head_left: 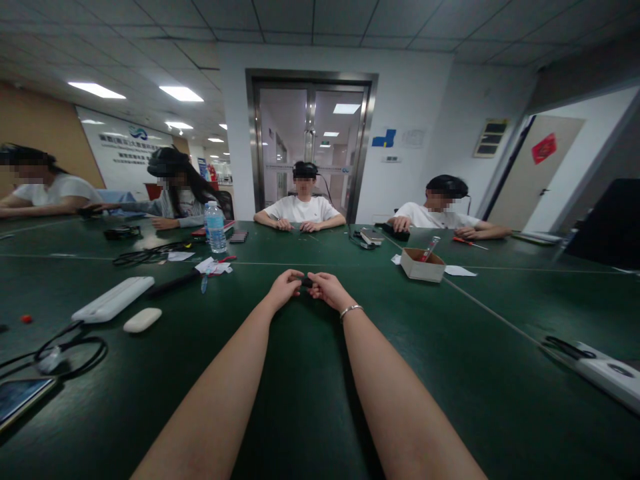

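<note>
Dark green worktop (490, 373) spanning the frame; bare forearms (215, 393) extended from the lower edge, angled toward the centre. Wall sign (100, 160), upper left: blue wave-like logo (138, 133) above characters (129, 147) too blurred to read. Left hand (285, 290) and right hand (327, 290) at centre, bent inward, fingers pinching a small black object (306, 283) between them.

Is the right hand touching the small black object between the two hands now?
Touching. The head view shows the fingers of the right hand against the right end of the small black object, with no visible gap.
</note>
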### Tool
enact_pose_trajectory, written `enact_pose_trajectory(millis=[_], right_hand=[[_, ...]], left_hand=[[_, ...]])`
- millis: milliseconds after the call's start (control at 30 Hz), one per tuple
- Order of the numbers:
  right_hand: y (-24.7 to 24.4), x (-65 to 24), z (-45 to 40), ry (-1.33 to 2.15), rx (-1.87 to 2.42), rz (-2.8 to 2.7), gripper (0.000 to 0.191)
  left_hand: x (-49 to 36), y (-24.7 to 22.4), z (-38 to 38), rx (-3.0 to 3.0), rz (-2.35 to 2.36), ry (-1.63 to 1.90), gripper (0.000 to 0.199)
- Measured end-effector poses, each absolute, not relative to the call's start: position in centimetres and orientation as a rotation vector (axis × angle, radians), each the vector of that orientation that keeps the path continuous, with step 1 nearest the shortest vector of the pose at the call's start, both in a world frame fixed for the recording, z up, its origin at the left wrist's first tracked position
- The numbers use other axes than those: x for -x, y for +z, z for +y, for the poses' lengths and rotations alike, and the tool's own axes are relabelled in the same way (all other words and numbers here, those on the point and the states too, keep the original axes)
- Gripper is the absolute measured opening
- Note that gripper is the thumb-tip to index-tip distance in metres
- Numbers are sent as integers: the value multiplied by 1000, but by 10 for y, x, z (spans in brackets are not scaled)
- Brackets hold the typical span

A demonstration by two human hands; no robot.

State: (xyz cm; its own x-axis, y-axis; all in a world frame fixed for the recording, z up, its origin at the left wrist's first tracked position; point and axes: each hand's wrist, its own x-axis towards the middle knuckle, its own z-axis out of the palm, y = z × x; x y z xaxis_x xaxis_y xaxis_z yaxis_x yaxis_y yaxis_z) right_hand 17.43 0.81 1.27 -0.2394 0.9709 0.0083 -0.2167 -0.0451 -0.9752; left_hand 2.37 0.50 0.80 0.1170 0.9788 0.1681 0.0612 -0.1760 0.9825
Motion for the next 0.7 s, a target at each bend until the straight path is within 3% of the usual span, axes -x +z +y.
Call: enact_pose_trajectory(millis=[367,533,633,700], right_hand=[[17,-171,7,1382,1105,-1288,26],[18,-177,5,1456,965,-1263,9],[19,-181,4,1562,933,-1304,31],[19,-182,5,1607,976,-1342,30]], left_hand=[[-18,14,-4,-1504,1050,1280,27],[-19,8,5,-1443,1058,1268,31],[-19,6,9,-1410,1068,1289,31],[-19,6,10,-1407,1066,1296,29]])
